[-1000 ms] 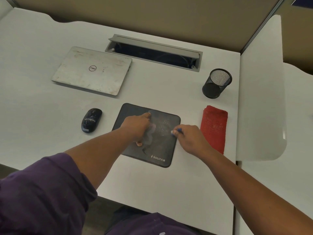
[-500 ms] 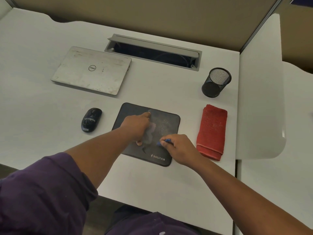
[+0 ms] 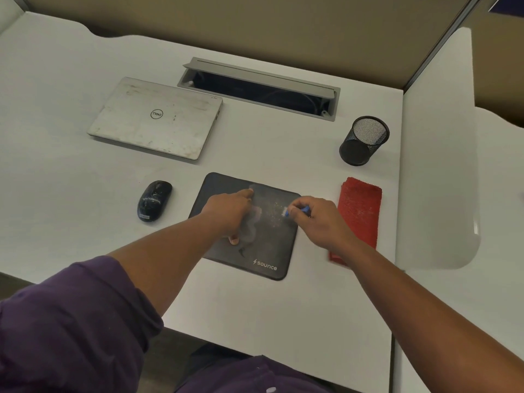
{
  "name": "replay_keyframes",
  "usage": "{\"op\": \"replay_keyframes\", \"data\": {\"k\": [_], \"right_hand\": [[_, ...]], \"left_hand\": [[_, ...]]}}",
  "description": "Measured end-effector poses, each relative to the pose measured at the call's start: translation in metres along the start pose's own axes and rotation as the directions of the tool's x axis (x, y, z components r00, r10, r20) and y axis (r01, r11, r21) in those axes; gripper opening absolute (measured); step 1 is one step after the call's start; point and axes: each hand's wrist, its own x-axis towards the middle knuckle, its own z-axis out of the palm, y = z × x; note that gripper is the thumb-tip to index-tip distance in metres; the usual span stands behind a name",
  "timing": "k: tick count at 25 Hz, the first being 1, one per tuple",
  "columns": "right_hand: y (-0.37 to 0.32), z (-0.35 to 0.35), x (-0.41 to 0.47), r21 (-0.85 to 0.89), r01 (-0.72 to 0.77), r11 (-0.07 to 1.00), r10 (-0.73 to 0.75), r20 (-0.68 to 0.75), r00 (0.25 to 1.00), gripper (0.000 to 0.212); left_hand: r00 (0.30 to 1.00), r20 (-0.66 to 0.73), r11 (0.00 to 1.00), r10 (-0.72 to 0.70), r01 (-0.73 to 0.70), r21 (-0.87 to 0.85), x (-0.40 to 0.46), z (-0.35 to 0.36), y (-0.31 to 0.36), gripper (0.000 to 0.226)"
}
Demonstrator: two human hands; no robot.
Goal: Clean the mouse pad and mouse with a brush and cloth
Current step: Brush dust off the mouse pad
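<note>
My left hand (image 3: 229,211) presses down on the left half of the mouse pad (image 3: 266,251), fingers curled under, pinning it to the bench (image 3: 255,313). My right hand (image 3: 314,219) pinches a small blue brush (image 3: 297,211) over the pad's far right part, bristles toward the dusty patch. The pad's long axis runs away from me. The red cloth (image 3: 360,208) lies just right of the pad, nearer my right hand; the mouse (image 3: 154,199) sits left, nearer my left.
</note>
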Motion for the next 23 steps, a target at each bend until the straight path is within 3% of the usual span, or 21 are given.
{"op": "replay_keyframes", "data": {"k": [5, 9, 12, 15, 18, 21, 23], "right_hand": [[-0.014, 0.011, 0.012, -0.122, 0.123, 0.985, -0.116, 0.063, 0.991, 0.01], [-0.024, 0.027, 0.031, -0.275, 0.228, 0.934, -0.211, 0.09, 0.973, 0.013], [-0.03, 0.035, 0.048, -0.327, 0.201, 0.923, -0.198, 0.044, 0.979, 0.021], [-0.03, 0.045, 0.055, -0.374, 0.162, 0.913, -0.127, 0.117, 0.985, 0.021], [-0.025, 0.051, 0.05, -0.278, 0.143, 0.95, -0.077, 0.237, 0.969, 0.014], [-0.028, 0.05, 0.044, -0.049, 0.156, 0.987, -0.152, 0.076, 0.985, 0.014], [-0.029, 0.049, 0.044, -0.115, 0.198, 0.974, -0.187, 0.095, 0.978, 0.015]], "left_hand": [[1.0, 0.012, 1.0, 0.004, -0.003, -0.025, 0.0, 0.002, -0.006, 0.104], [0.999, -0.033, 0.998, 0.024, -0.026, -0.056, -0.003, 0.006, -0.01, 0.108], [0.997, -0.064, 0.997, 0.033, -0.038, -0.074, -0.002, 0.007, -0.014, 0.113], [0.995, -0.088, 0.993, 0.038, -0.047, -0.106, -0.001, 0.01, -0.017, 0.124], [0.993, -0.11, 0.989, 0.039, -0.054, -0.136, -0.001, 0.012, -0.018, 0.125], [0.99, -0.135, 0.989, 0.036, -0.055, -0.139, 0.0, 0.012, -0.018, 0.125], [0.989, -0.145, 0.987, 0.013, -0.036, -0.156, -0.001, 0.013, -0.018, 0.14]]}}
